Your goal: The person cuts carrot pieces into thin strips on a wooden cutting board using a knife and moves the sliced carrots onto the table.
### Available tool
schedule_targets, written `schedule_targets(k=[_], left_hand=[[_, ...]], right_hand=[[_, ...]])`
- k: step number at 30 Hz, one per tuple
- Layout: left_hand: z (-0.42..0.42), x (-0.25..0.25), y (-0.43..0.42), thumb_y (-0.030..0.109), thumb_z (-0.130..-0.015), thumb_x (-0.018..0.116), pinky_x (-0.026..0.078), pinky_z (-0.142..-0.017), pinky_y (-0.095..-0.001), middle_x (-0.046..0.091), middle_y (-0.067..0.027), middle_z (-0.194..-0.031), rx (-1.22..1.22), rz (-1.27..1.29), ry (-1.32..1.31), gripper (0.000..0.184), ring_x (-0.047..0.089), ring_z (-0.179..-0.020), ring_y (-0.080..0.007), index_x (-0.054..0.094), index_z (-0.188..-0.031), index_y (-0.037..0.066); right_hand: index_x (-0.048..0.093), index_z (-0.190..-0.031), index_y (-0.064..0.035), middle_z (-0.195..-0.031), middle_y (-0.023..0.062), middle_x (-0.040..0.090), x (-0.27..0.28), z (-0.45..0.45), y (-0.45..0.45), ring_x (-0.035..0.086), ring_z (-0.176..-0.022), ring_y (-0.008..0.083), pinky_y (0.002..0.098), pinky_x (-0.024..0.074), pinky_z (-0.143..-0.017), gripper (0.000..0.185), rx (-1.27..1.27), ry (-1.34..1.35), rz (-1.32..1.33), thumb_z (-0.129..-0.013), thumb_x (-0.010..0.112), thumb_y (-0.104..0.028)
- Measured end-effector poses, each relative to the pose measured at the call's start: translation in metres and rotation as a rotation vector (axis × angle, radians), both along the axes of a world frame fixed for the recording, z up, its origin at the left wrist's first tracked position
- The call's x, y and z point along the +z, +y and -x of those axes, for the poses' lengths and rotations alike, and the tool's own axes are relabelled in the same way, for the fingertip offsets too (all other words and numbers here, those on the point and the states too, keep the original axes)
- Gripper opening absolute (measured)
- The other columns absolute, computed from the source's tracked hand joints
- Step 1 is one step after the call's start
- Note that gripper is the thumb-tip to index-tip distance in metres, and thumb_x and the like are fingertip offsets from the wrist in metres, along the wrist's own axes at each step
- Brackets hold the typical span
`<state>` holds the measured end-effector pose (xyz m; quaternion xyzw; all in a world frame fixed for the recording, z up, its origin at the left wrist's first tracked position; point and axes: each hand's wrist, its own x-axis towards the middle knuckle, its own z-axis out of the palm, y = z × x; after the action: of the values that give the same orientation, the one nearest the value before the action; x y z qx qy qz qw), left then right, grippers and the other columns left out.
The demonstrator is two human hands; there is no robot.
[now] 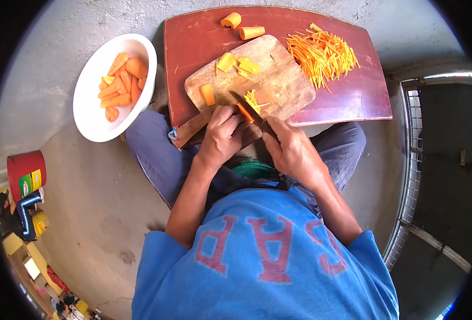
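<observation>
My right hand (296,152) grips a knife (241,100), its dark blade angled up and to the left over the near edge of the wooden cutting board (292,90). With fingers curled, my left hand (221,136) pinches a carrot piece (245,113) against the board, right beside the blade. Thin carrot strips (253,99) lie just past the blade. Farther up the board are carrot slices (227,62), and a carrot chunk (208,95) rests near its left side. My fingers partly hide the held piece and the knife handle.
A red table (353,104) carries the board, a heap of shredded carrot (324,56) and two carrot chunks (252,32) at the back. On the left stands a white basin (86,109) of peeled carrots. A red bucket (25,168) sits at far left.
</observation>
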<state>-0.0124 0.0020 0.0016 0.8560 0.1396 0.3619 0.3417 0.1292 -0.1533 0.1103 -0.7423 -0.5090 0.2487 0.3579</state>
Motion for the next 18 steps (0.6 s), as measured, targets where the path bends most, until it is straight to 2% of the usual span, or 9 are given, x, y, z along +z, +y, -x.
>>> schedule_targets(k=[3,9,18], left_hand=[[-0.001,-0.005,0.002,-0.002,-0.084,0.088,0.06,-0.09,-0.0487,0.07,-0.0151,-0.113,-0.018,-0.037,-0.019,0.029,0.067,-0.1,-0.0379,0.08,-0.112,0.0],[0.0,-0.005,0.002,-0.002,-0.084,0.085,0.06,-0.09,-0.0477,0.07,-0.016,-0.114,-0.021,-0.069,0.001,0.033,0.067,-0.1,-0.0375,0.081,-0.116,-0.001],[-0.001,-0.001,0.003,0.007,-0.08,0.094,0.06,-0.087,-0.0462,0.07,-0.0128,-0.11,-0.045,-0.091,0.005,0.031,0.067,-0.097,-0.0364,0.082,-0.107,0.001]], right_hand=[[0.057,-0.12,0.002,-0.104,0.034,0.071,0.0,0.002,-0.006,0.071,-0.099,0.0585,0.0628,0.0569,-0.079,0.02,0.027,-0.017,0.034,-0.107,0.068,-0.009],[0.056,-0.121,0.0021,-0.101,0.0331,0.07,0.009,0.004,-0.007,0.07,-0.097,0.0578,0.0619,0.0573,-0.078,0.02,0.046,-0.054,0.079,-0.107,0.067,-0.008],[0.058,-0.12,0.0033,-0.1,0.0341,0.069,-0.019,-0.005,0.012,0.07,-0.097,0.058,0.0613,0.0566,-0.079,0.02,0.081,-0.053,-0.045,-0.107,0.068,-0.007]])
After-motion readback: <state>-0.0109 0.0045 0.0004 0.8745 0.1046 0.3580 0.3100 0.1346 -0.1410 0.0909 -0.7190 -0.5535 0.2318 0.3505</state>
